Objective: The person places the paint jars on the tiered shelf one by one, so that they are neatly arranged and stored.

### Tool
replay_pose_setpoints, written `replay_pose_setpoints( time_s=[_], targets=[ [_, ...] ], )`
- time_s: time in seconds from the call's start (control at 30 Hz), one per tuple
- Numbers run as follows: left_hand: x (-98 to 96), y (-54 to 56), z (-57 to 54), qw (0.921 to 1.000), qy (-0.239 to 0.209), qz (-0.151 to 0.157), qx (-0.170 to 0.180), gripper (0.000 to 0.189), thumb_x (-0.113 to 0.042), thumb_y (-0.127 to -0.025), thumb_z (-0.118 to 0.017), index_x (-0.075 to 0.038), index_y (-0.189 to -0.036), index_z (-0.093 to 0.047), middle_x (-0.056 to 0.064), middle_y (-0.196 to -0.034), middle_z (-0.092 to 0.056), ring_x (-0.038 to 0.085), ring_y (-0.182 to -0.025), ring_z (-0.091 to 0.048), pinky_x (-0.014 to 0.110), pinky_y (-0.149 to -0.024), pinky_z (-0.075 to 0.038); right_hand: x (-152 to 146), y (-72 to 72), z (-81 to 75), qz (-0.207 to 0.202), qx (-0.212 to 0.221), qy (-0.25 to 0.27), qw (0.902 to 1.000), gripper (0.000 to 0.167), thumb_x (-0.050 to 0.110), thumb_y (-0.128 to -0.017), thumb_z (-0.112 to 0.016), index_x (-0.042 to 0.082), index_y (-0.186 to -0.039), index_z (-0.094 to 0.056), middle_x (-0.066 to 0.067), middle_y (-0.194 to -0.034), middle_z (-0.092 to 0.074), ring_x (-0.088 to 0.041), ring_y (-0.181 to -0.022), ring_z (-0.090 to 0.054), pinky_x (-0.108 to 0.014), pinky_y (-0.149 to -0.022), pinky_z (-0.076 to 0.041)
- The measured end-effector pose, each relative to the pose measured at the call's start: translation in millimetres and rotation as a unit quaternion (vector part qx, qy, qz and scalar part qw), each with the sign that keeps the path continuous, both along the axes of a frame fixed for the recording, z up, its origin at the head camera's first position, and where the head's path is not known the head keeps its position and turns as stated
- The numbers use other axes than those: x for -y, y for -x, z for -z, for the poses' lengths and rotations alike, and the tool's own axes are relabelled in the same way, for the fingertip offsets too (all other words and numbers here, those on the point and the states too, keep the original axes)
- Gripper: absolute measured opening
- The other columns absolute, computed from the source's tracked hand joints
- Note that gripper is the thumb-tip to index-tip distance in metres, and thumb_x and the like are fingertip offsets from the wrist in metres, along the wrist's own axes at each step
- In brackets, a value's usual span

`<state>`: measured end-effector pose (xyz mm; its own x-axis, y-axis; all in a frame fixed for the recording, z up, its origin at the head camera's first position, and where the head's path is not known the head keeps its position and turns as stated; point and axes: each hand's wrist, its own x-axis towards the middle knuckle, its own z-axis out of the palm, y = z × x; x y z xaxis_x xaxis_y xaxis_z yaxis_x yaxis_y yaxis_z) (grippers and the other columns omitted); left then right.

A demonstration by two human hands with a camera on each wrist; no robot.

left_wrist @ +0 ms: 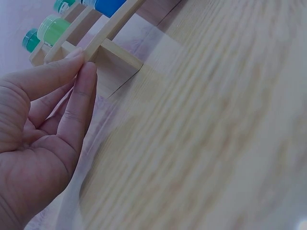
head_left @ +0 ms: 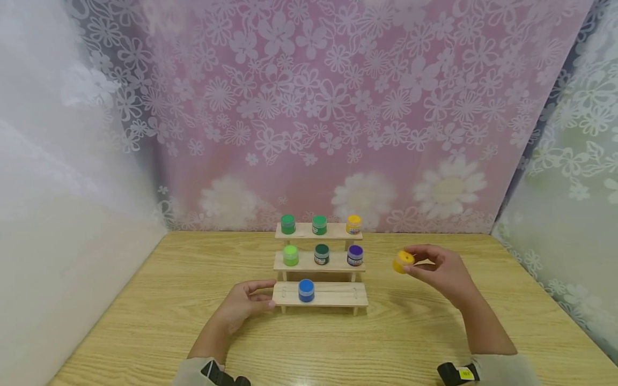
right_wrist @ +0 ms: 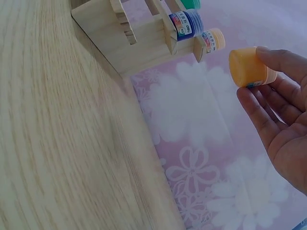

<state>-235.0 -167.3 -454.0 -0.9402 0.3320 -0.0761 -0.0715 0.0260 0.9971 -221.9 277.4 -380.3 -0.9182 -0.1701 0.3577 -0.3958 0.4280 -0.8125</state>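
Observation:
A three-step wooden rack (head_left: 333,296) stands mid-table. Its left front end is pinched between thumb and fingers of my left hand (head_left: 246,306); in the left wrist view the fingertips meet at the board's corner. Off the rack's right side, my right hand (head_left: 446,274) holds an orange-yellow paint jar (right_wrist: 245,68) above the table, thumb on one side and fingers on the other. A blue jar (head_left: 306,290) sits left of centre on the lowest step. The middle step bears a light green jar (head_left: 291,255), a dark green jar (head_left: 321,254) and a purple jar (head_left: 355,255).
Along the top step stand a green jar (head_left: 288,224) at left, another green jar (head_left: 319,225) and a yellow jar (head_left: 353,225) at right. The wood-grain table (head_left: 405,338) runs back to a pink flowered curtain (head_left: 309,134). Pale sheeting (head_left: 569,225) borders the right side.

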Motion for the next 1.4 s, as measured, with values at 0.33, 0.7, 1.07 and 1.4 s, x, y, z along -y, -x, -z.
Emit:
replay_pose_setpoints(
  time_s=[0.33,0.7,1.07,1.4],
  targets=[
    [0.9,0.4,0.8,1.0,0.001,-0.003,0.002,0.061,-0.001,-0.08,-0.079,0.003,-0.136,-0.054,0.017,-0.114,-0.066,0.024,-0.095,-0.068,0.033,-0.081,-0.056,13,-4.2,-1.9,-0.021,0.018,0.02,0.9994,0.042,0.016,-0.087,-0.076,0.0,-0.124,-0.063,-0.018,-0.111,-0.061,-0.02,-0.091,-0.069,-0.03,-0.074,-0.058],
    [-0.1,0.6,0.7,1.0,-0.006,0.002,0.0,0.061,0.0,-0.081,-0.078,0.004,-0.136,-0.053,0.02,-0.112,-0.066,0.023,-0.094,-0.068,0.032,-0.081,-0.056,33,-7.0,0.3,-0.062,0.023,0.035,0.9972,0.039,0.012,-0.086,-0.076,0.0,-0.121,-0.064,-0.019,-0.111,-0.061,-0.022,-0.092,-0.067,-0.032,-0.074,-0.058],
    [-0.2,-1.2,-2.0,1.0,-0.008,0.0,0.003,0.06,0.002,-0.083,-0.075,0.005,-0.137,-0.052,0.018,-0.118,-0.063,0.022,-0.094,-0.067,0.036,-0.082,-0.056,55,-2.4,5.4,-0.078,0.032,0.039,0.9957,0.037,0.012,-0.085,-0.078,0.002,-0.118,-0.066,-0.017,-0.11,-0.062,-0.029,-0.093,-0.066,-0.032,-0.076,-0.058],
    [-0.4,-1.8,-2.9,1.0,-0.007,0.004,0.001,0.06,0.002,-0.083,-0.075,0.006,-0.138,-0.051,0.019,-0.119,-0.062,0.022,-0.095,-0.067,0.037,-0.083,-0.056,70,0.0,10.5,-0.102,0.036,0.034,0.9936,0.035,0.014,-0.084,-0.079,0.005,-0.116,-0.067,-0.012,-0.111,-0.064,-0.035,-0.097,-0.062,-0.032,-0.077,-0.057]
  ],
)
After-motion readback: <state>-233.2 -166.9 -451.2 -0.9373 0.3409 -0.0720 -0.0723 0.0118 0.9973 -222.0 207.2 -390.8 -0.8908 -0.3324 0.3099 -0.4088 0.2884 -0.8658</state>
